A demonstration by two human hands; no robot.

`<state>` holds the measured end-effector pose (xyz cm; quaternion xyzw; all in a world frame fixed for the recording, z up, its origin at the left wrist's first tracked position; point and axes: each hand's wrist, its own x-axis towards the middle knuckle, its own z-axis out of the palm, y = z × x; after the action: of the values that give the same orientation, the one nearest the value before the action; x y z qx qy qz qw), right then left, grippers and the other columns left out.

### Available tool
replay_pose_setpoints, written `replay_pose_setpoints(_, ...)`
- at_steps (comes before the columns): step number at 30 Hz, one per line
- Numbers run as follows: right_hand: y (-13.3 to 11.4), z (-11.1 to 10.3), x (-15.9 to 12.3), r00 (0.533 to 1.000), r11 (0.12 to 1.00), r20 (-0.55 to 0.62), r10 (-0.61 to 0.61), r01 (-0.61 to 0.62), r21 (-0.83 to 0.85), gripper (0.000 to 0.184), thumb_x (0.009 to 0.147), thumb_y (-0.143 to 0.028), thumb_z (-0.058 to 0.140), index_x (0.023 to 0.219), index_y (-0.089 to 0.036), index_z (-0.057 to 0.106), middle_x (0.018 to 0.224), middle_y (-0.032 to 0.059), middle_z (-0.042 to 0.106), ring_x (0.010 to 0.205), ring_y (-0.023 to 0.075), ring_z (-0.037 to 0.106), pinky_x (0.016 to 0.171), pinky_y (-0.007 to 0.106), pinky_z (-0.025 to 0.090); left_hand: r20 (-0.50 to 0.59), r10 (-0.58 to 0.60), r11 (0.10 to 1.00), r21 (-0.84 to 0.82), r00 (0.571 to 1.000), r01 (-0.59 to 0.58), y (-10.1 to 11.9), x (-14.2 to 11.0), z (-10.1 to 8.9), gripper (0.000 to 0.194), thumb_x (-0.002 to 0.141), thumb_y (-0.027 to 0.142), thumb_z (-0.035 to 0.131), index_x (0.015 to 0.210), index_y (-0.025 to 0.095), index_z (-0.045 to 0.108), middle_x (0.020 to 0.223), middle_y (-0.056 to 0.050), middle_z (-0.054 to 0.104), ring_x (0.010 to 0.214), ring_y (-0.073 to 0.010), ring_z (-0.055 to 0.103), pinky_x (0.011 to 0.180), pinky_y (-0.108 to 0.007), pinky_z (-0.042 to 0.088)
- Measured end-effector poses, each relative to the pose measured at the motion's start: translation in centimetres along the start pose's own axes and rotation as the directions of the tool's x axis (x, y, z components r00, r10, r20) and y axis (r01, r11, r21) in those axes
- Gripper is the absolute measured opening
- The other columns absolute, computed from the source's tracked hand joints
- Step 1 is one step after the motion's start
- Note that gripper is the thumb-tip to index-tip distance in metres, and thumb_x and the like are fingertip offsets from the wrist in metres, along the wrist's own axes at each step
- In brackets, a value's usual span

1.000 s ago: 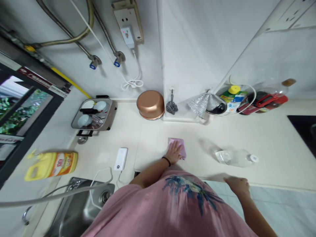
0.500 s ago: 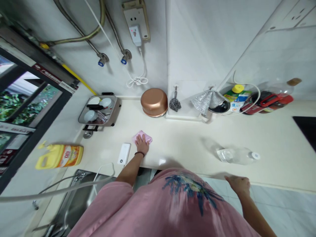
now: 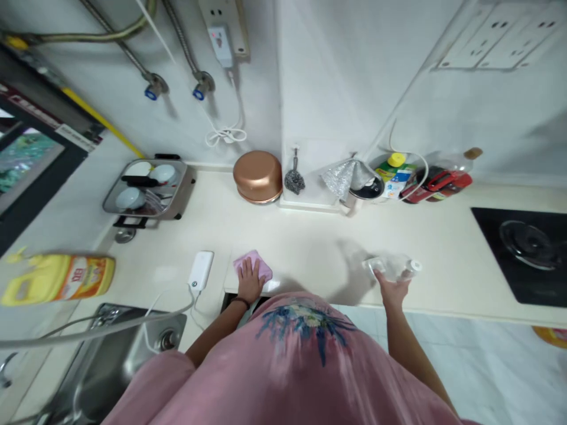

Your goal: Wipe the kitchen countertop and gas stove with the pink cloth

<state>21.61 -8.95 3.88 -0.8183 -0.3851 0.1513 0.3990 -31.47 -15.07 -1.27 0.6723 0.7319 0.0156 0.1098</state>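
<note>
My left hand (image 3: 249, 282) lies flat with fingers spread on a pink cloth (image 3: 259, 267) on the cream countertop (image 3: 310, 242), near its front edge. My right hand (image 3: 392, 286) has reached up to a clear plastic bottle (image 3: 392, 267) with a white cap standing on the counter and closes round its near side. A white power bank (image 3: 201, 270) with a cable lies just left of the cloth.
A copper pot (image 3: 258, 176), a steel scourer (image 3: 295, 180), a silver cloth, and bottles (image 3: 416, 177) line the back wall. A dish tray (image 3: 148, 190) and yellow detergent jug (image 3: 57, 277) stand left, above the steel sink (image 3: 110, 366). A black hob (image 3: 522, 251) is at right.
My left hand slid the pink cloth leftward along the counter, then toward the front edge. My right hand rose from the counter's edge and took hold of the clear bottle.
</note>
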Motion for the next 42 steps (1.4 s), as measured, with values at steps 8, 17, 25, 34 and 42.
replay_pose_setpoints(8,-3.4,1.6,4.1,0.95,0.969,0.268,-0.162,0.204,-0.137,0.107,0.054,-0.074,0.089,0.139,-0.017,0.058,0.122,0.016,0.072,0.109,0.0359,0.067,0.101,0.058,0.057,0.026,-0.052,0.998,-0.023,0.998,0.052,-0.4,0.9,-0.6,0.076,0.108,0.047,0.052,0.175,0.016,0.033,0.183,-0.021,0.016,0.17,-0.0409,0.012,0.134,-0.064,0.021)
replay_pose_setpoints(17,-15.1,8.4,-5.4,0.566,0.545,0.804,-0.183,0.739,-0.396,0.082,0.074,-0.043,0.084,0.149,-0.027,0.057,0.122,0.0129,0.069,0.114,0.0316,0.065,0.094,0.041,0.048,0.016,-0.084,0.996,-0.04,0.996,0.085,-0.4,1.5,-0.5,0.077,0.108,0.047,0.052,0.176,0.018,0.03,0.184,-0.019,0.013,0.171,-0.0391,0.008,0.136,-0.062,0.016)
replay_pose_setpoints(25,-16.8,9.8,-8.6,0.605,0.553,0.778,-0.17,0.712,-0.434,0.076,0.074,-0.036,0.082,0.145,-0.024,0.059,0.12,0.0137,0.068,0.118,0.0333,0.061,0.099,0.044,0.044,0.005,-0.083,0.994,-0.07,0.996,0.084,-0.4,1.4,-0.6,0.077,0.107,0.047,0.052,0.175,0.016,0.031,0.183,-0.021,0.013,0.17,-0.0404,0.007,0.135,-0.065,0.017)
replay_pose_setpoints(34,-8.6,4.8,-3.2,0.886,0.974,0.407,-0.224,0.212,0.074,0.096,0.057,-0.059,0.09,0.139,-0.022,0.056,0.132,0.0127,0.07,0.119,0.0337,0.064,0.11,0.055,0.051,0.016,-0.17,0.98,-0.104,0.985,0.17,0.2,3.0,-1.0,0.076,0.108,0.046,0.048,0.175,0.014,0.03,0.183,-0.024,0.011,0.17,-0.0425,0.006,0.133,-0.068,0.016)
replay_pose_setpoints(42,-3.0,0.6,-2.9,0.981,0.949,0.136,0.14,-0.172,0.263,0.119,0.054,-0.065,0.093,0.153,-0.022,0.043,0.152,0.0166,0.058,0.131,0.0317,0.063,0.115,0.05,0.052,0.153,0.198,0.974,-0.144,0.968,-0.177,7.9,7.6,-1.3,0.079,0.106,0.043,0.053,0.176,0.017,0.028,0.184,-0.021,0.005,0.17,-0.0418,-0.001,0.134,-0.068,0.012)
